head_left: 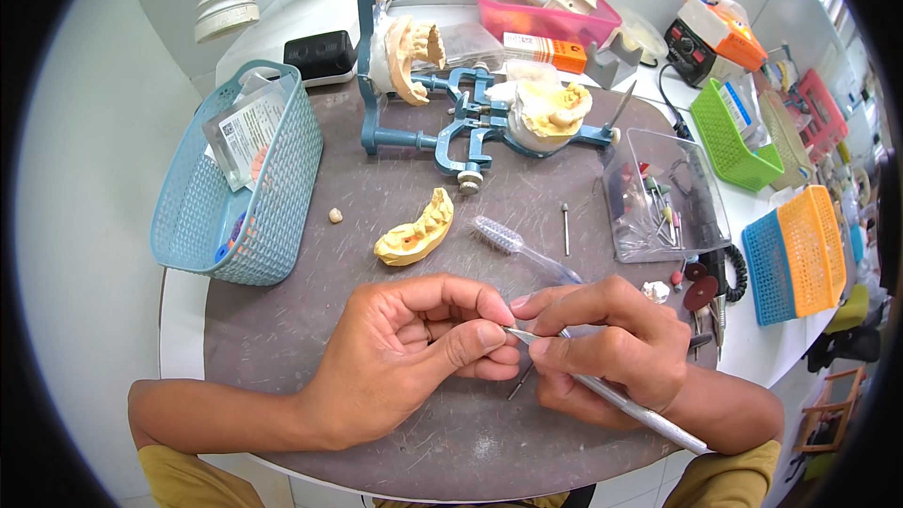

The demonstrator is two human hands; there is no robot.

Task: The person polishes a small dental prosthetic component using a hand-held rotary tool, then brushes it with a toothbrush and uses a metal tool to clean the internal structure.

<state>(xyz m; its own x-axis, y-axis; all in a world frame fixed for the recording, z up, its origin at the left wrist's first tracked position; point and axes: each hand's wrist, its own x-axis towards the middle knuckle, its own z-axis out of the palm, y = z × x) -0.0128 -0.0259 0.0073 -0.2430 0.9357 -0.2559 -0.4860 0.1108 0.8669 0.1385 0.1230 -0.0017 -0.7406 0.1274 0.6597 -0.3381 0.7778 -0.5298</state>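
My right hand (611, 348) is closed around a slim silver craft knife (649, 419), its pointed tip toward my left fingertips. In a pinch of thumb and forefinger, my left hand (404, 357) meets that tip; whatever small thing it holds is hidden. Just beyond my hands lies a yellow dental cast (419, 230) of part of a jaw. Beside it rests a clear-handled toothbrush (503, 237), partly behind my right fingers. A small tooth-like crown (335, 215) sits left of the cast. A thin metal rod (520, 383) shows beneath my hands.
Behind stands a blue articulator (376, 136) bearing an upper cast (409, 56) and a lower cast (550, 113). A light-blue basket (292, 179) is at left. At right are a clear box (625, 240) of burs, cutting discs (701, 293) and a green basket (752, 165).
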